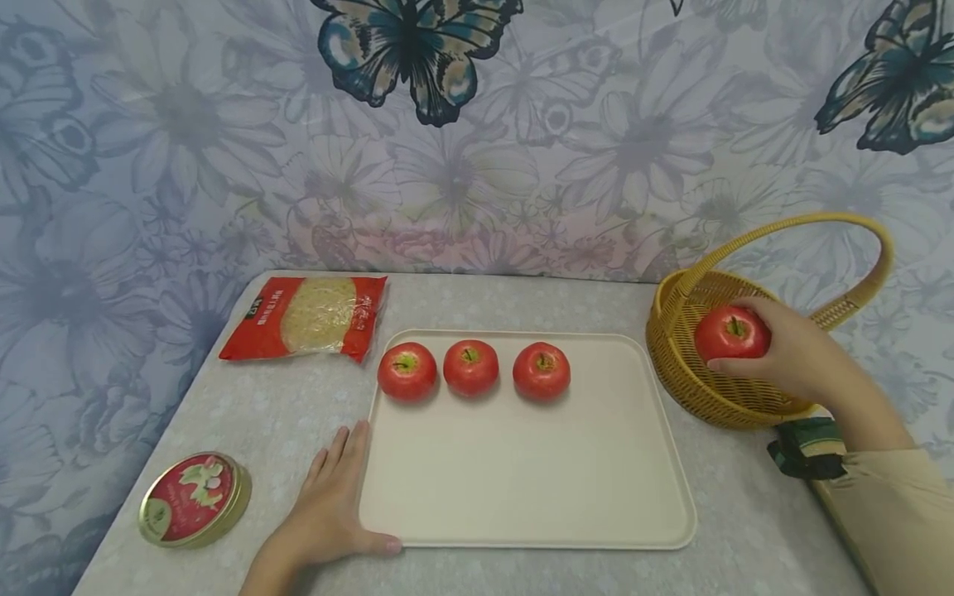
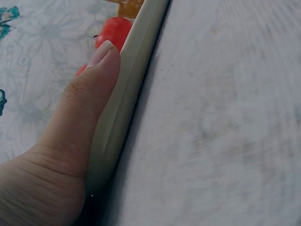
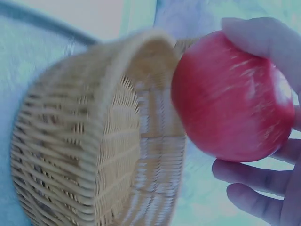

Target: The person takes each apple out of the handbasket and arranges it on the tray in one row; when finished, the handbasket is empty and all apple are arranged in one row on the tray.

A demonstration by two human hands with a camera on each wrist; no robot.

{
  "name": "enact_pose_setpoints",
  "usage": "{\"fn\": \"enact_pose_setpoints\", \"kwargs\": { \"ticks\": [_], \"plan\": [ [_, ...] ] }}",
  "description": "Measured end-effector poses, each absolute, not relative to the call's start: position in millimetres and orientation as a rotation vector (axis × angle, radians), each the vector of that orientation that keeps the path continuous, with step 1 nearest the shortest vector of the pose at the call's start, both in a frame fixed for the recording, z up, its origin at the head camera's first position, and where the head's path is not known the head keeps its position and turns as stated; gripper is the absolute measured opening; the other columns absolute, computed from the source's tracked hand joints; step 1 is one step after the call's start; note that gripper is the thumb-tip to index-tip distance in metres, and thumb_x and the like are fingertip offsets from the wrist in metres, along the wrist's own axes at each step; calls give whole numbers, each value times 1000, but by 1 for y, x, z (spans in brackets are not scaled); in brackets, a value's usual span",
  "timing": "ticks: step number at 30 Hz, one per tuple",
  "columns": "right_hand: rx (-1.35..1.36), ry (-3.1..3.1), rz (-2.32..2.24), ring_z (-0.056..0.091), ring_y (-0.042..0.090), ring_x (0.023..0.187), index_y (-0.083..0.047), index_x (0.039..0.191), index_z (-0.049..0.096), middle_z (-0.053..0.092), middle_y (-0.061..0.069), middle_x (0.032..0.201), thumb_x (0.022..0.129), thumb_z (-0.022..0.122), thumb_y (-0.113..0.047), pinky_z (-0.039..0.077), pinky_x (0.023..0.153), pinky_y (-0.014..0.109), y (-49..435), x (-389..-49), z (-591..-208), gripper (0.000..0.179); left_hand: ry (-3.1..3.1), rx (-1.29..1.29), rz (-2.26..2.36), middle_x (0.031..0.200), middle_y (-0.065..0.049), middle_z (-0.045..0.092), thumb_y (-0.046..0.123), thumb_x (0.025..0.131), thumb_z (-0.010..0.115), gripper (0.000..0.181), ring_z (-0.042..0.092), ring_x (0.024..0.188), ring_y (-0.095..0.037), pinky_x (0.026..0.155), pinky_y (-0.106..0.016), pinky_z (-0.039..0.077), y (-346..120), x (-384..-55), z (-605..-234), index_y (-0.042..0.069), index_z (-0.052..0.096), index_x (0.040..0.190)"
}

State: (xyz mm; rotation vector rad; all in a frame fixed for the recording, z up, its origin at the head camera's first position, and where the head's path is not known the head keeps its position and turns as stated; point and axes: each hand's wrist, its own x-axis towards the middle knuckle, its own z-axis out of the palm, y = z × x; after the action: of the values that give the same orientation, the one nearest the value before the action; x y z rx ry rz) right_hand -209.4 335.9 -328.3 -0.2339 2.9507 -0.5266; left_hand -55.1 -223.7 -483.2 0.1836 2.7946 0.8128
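Observation:
My right hand point(image 1: 793, 352) grips a red apple point(image 1: 733, 334) over the yellow wicker basket point(image 1: 671, 372). In the right wrist view the apple point(image 3: 233, 101) is between thumb and fingers, beside the mouth of the basket point(image 3: 61, 136). A cream tray point(image 1: 537, 480) lies in the middle of the table. Along its far edge stand three red apples point(image 1: 470, 367) in a row, the leftmost at the corner. My left hand point(image 1: 331, 497) rests at the tray's near left corner with fingers spread. Its thumb point(image 2: 84, 99) lies along the tray's edge in the left wrist view.
A red bag with a clear window point(image 1: 316, 314) lies at the back left of the table. Nearer on the left is a round red-and-gold tin point(image 1: 195, 499). A dark green item point(image 1: 808, 447) sits below the basket, and the basket's handle point(image 1: 805, 219) arches upward. Behind is a floral wall cloth point(image 1: 462, 182).

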Motion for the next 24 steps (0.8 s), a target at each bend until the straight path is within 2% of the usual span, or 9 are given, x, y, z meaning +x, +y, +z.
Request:
{"fn": "enact_pose_setpoints", "kwargs": {
  "ticks": [4,10,18,24],
  "plan": [
    [-285,3001,-604,56,45,110,-4,143,39,54,24,128,70,82,-60,54,83,64,320,-186,-323,102,2793,175,808,166,-20,11,85,41,79,161,3,152,-45,119,-64,6,-224,-55,-483,7,3,160],
    [-461,3079,-758,57,40,107,-5,142,44,55,20,127,70,89,-43,56,77,59,296,-160,-328,92,2788,173,817,166,-20,11,84,41,79,161,3,152,-45,119,-64,5,-224,-56,-484,8,3,160],
    [-524,3091,-871,54,38,115,-9,143,43,53,15,130,69,91,-38,53,84,66,265,-147,-352,93,2793,173,804,166,-20,11,84,42,79,160,3,153,-45,119,-64,5,-223,-56,-484,8,3,160],
    [-450,3020,-931,54,36,119,-9,145,42,52,14,133,71,89,-41,54,88,62,244,-146,-376,93,2793,176,814,166,-20,11,84,42,79,160,3,153,-45,120,-63,5,-223,-55,-483,7,3,160]
  ]
}}
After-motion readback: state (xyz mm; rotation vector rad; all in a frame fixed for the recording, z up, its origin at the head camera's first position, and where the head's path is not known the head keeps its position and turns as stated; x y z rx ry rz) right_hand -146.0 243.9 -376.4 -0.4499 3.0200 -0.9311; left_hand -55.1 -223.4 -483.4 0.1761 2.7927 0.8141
